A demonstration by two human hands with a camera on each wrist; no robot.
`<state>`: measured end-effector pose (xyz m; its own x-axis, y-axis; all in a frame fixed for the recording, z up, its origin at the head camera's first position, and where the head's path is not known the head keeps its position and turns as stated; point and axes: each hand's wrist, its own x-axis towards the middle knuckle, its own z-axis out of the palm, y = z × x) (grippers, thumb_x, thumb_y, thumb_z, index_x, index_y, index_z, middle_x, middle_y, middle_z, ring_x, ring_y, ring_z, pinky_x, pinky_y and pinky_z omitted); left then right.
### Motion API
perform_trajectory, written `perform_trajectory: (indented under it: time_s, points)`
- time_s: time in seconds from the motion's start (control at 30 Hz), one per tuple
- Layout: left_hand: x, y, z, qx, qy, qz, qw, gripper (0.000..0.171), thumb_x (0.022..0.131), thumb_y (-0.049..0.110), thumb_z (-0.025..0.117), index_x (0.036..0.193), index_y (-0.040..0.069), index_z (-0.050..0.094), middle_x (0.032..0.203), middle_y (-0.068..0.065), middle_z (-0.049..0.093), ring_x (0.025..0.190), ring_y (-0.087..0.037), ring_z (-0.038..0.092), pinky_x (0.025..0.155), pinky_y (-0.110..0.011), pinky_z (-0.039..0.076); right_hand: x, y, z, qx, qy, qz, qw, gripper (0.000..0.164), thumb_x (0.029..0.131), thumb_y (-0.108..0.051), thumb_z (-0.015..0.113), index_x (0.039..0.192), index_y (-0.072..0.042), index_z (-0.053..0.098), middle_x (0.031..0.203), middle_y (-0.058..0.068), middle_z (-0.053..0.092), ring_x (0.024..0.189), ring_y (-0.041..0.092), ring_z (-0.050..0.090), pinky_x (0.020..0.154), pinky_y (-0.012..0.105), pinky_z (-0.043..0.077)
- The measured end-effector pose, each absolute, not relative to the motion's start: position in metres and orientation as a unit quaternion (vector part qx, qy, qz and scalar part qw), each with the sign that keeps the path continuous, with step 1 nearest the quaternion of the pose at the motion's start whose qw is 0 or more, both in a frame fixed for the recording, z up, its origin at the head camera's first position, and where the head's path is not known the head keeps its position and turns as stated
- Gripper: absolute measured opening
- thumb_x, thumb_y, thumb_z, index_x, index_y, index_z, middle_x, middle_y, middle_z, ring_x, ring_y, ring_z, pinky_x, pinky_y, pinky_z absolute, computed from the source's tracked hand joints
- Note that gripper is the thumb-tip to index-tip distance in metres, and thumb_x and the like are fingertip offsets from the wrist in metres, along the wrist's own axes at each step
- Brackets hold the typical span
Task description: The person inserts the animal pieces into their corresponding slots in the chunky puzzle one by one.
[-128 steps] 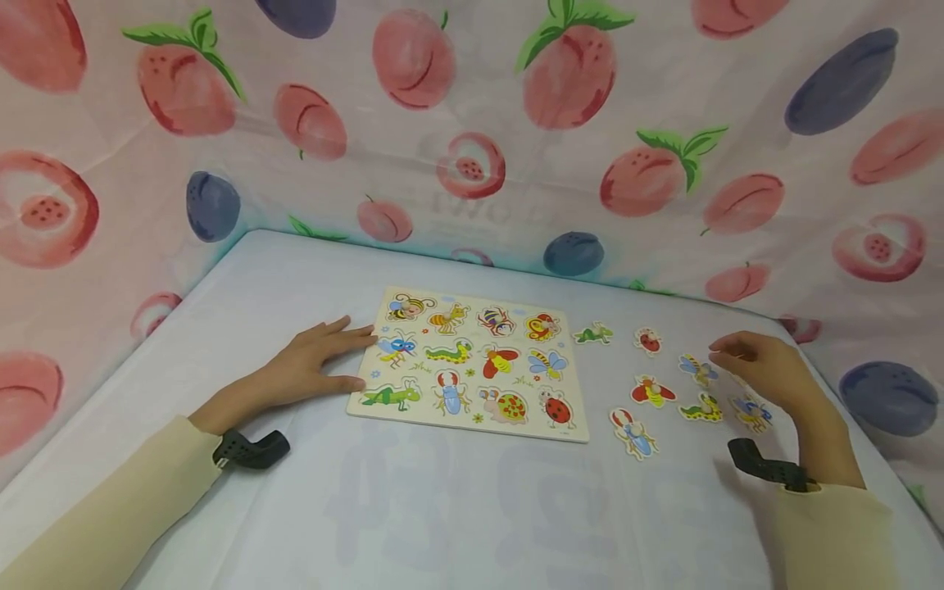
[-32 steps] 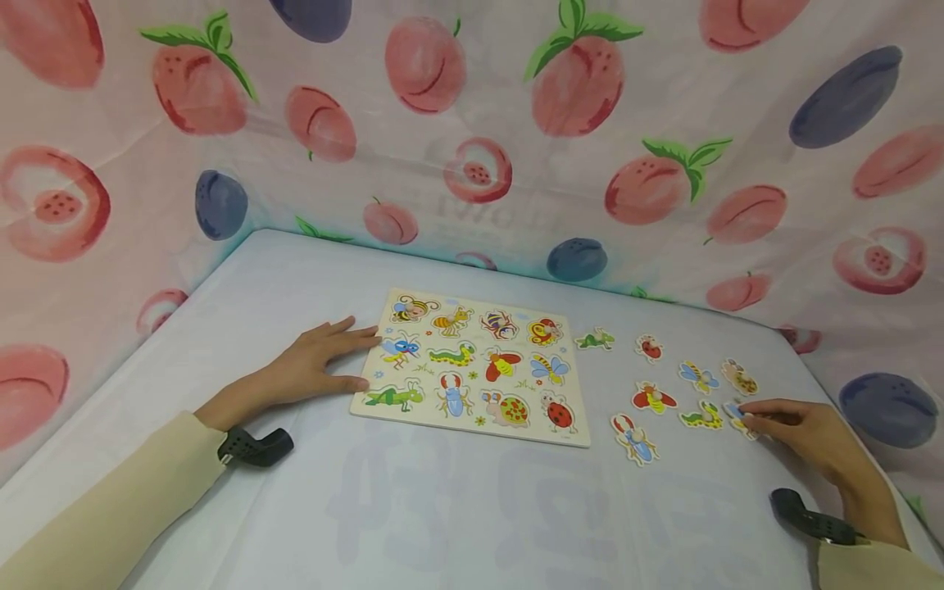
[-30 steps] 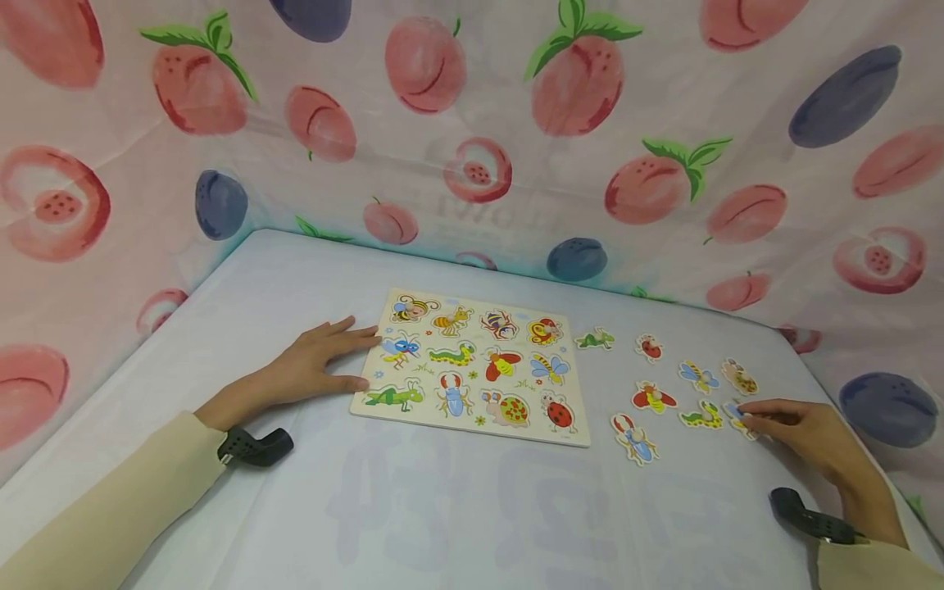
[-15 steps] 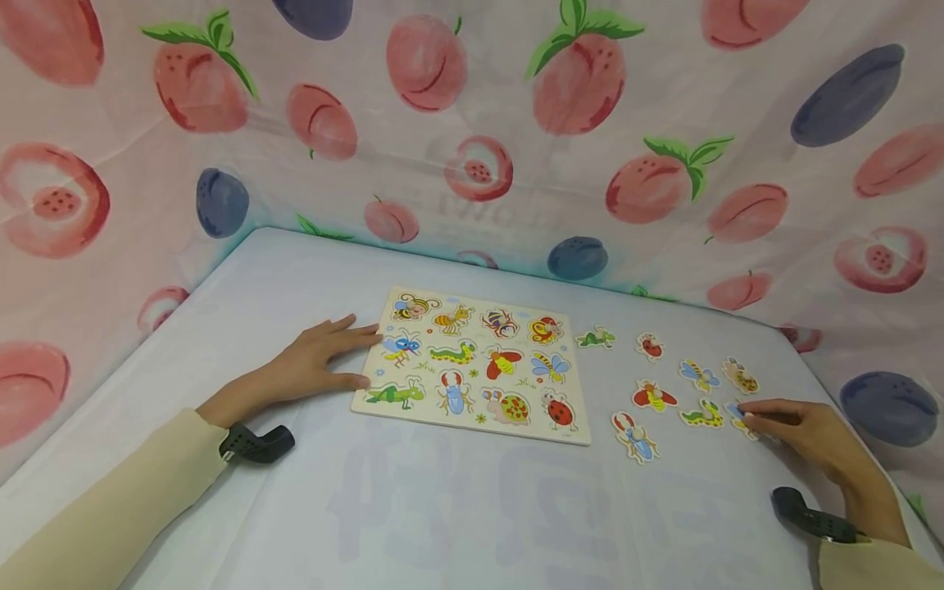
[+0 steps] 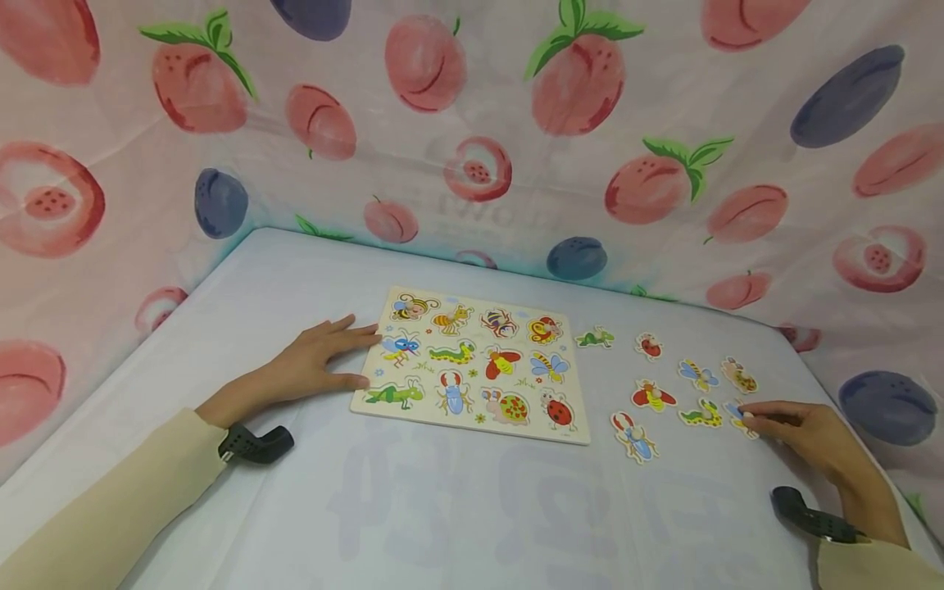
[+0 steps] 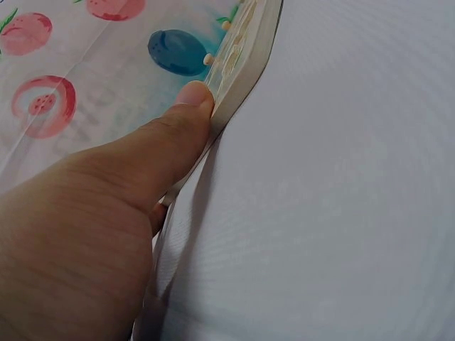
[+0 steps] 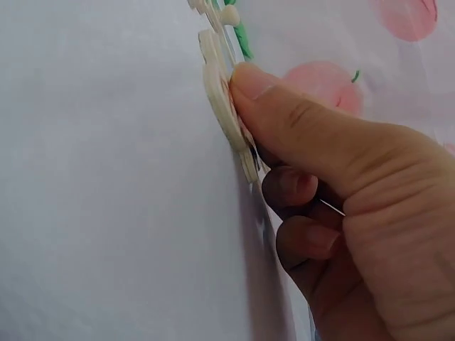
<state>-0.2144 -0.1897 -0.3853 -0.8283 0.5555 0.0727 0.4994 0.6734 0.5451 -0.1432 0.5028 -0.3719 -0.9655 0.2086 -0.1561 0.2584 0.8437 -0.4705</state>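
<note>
My left hand [image 5: 310, 360] lies with fingers extended at the left edge of a wooden insect puzzle board [image 5: 460, 424]. In the left wrist view its thumb [image 6: 181, 117] is against the board's edge [image 6: 252, 74]. At the far right, my right hand [image 5: 807, 434] pinches a blue-winged mosquito puzzle piece [image 5: 733, 412], partly hidden by the fingers. The right wrist view shows the piece [image 7: 222, 99] edge-on, low over the table, under the thumb [image 7: 266, 92]. Beside it lie a caterpillar piece [image 5: 701, 415] and a snail piece [image 5: 740, 376].
More knobbed pieces lie between board and right hand: a stag beetle [image 5: 635, 437], a red-winged bug [image 5: 653, 397], a ladybird [image 5: 649, 346], a grasshopper [image 5: 594, 338] and a bee-like insect [image 5: 697, 375]. A fruit-print curtain [image 5: 516, 164] rises behind the white-covered table [image 5: 310, 508].
Compared with about four seconds ago, my right hand has moved down and right from the bee-like piece to the mosquito piece; the snail piece now shows. Over the last second, both hands stay nearly still.
</note>
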Motion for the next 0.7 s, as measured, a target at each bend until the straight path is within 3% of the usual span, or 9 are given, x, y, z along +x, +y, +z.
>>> perform_trajectory:
  time_s: [0.3,0.47,0.7]
  points:
    - [-0.2136,-0.1894,-0.3856,0.287,0.914,0.283,0.05,0.073,0.082,0.054,0.069,0.142,0.019,0.048,0.151,0.002,0.037,0.144,-0.033,0.013,0.11,-0.059,0.008,-0.1436,0.5013,-0.369,0.106,0.97,-0.216,0.031,0.068,0.079,-0.059,0.07,0.113,0.0,0.069,0.119,0.027,0.059,0.098,0.031,0.048,0.074,0.04,0.037]
    - [-0.2132,-0.1894,-0.3848,0.291,0.913,0.281,0.049,0.073,0.082,0.053,0.068,0.143,0.018,0.047,0.151,0.0,0.037,0.144,-0.033,0.013,0.111,-0.058,0.008,-0.1437,0.5016,-0.3706,0.124,0.963,-0.235,0.041,0.074,0.077,-0.062,0.069,0.115,0.001,0.067,0.124,0.03,0.055,0.105,0.039,0.045,0.079,0.053,0.036]
    - [-0.2129,-0.1897,-0.3852,0.291,0.913,0.283,0.047,0.073,0.082,0.052,0.069,0.143,0.018,0.048,0.15,0.0,0.038,0.143,-0.034,0.013,0.111,-0.059,0.008,-0.1446,0.5022,-0.3732,0.122,0.962,-0.24,0.039,0.076,0.078,-0.062,0.067,0.117,0.003,0.066,0.125,0.031,0.053,0.107,0.041,0.045,0.08,0.056,0.037]
